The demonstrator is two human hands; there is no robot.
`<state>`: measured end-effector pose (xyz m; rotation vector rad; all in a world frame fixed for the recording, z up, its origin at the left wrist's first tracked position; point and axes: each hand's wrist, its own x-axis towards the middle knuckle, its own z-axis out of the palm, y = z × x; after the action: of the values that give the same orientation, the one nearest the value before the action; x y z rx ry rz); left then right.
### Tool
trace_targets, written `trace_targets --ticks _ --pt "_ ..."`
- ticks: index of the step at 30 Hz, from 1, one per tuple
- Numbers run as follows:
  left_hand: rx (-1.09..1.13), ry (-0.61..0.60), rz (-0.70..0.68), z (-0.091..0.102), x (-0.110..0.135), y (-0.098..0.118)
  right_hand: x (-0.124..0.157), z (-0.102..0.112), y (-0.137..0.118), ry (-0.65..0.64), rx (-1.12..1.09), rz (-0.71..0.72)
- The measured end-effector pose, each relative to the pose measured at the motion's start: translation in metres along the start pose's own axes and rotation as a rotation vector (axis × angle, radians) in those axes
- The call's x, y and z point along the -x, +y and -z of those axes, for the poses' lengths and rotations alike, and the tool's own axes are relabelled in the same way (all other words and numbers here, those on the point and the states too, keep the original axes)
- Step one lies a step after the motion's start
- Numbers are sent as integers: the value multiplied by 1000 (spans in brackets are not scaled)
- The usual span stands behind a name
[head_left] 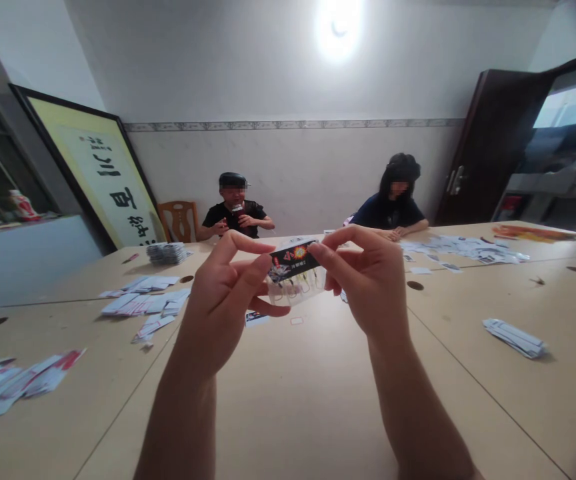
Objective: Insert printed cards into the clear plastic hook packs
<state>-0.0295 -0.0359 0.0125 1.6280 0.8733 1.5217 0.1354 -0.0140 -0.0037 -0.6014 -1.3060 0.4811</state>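
Above the table I hold up a small packet of fishing hooks (297, 272), with a black printed card along its top and a clear lower part where several thin curved hooks show. My left hand (233, 277) pinches its left end between thumb and fingers, one finger reaching under the lower edge. At the upper right corner my right hand (368, 273) grips it with thumb and index finger, the other fingers curled behind. A dark printed card (257, 319) lies on the table just below the packet, partly behind my left hand.
Loose paper cards (141, 303) lie to the left, near a stacked pile (165, 253). More cards (463, 250) spread at the far right, and a bundle (514, 338) lies nearer. Two people (235, 210) sit across the table (298, 400). Round holes (415, 285) pierce the tabletop.
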Motion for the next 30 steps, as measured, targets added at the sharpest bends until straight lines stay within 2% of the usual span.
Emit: trace_targets --ticks 25,30 --pt "-32 8 -83 -8 11 6 3 -4 -1 43 24 -20" --pt "-47 -50 -74 -1 5 1 3 -5 0 52 44 -23"
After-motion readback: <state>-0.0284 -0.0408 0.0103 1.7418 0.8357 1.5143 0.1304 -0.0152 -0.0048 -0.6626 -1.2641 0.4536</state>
